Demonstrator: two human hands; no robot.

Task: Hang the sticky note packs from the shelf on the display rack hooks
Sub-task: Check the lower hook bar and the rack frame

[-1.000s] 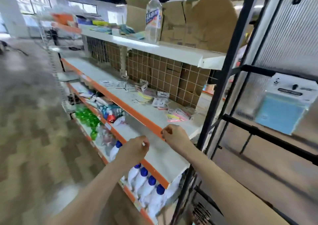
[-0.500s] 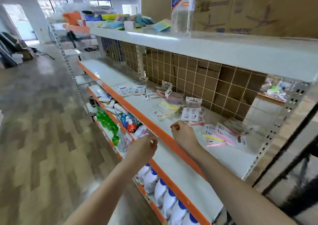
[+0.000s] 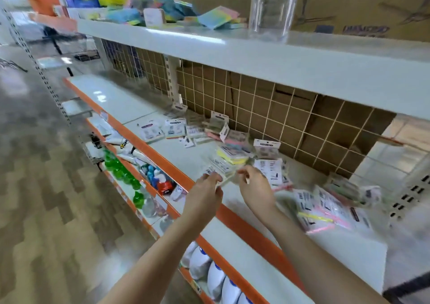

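Far left: loose sticky note packs (image 3: pixel 152 132) are seen lying flat on the white shelf (image 3: pixel 121 103), card faces up, toward the back near the wire grid (image 3: pixel 267 108). Flat storage is judged to be a staging spot only, since each pack carries a header tab meant for a hook.

Left of centre: the left hand (image 3: pixel 204 194) is reached in over the orange shelf lip (image 3: pixel 162 161). Its fingers are curled down onto the near edge of a clear-wrapped pack (image 3: pixel 220 167); a pinch is suggested, but motion blur leaves the grip unconfirmed. That pack lies flat, its long axis running roughly from the shelf front toward the back, tilted right; which end bears the tab cannot be told.

Centre: a yellow pack (image 3: pixel 232 156) is stacked just behind it, touching neighbours.

Right of centre: the right hand (image 3: pixel 254 188) is held just beside the same pack, thumb and forefinger drawn together at its right edge; whether anything is gripped cannot be told. Two hands at opposite edges are judged to be for separating one pack from the heap.

Further right: a white-backed pack (image 3: pixel 270 171) stands propped, tab end up. More packs with pink and yellow strips (image 3: pixel 321 213) lie scattered flat at the shelf's right end.

No display rack is visible from this view.
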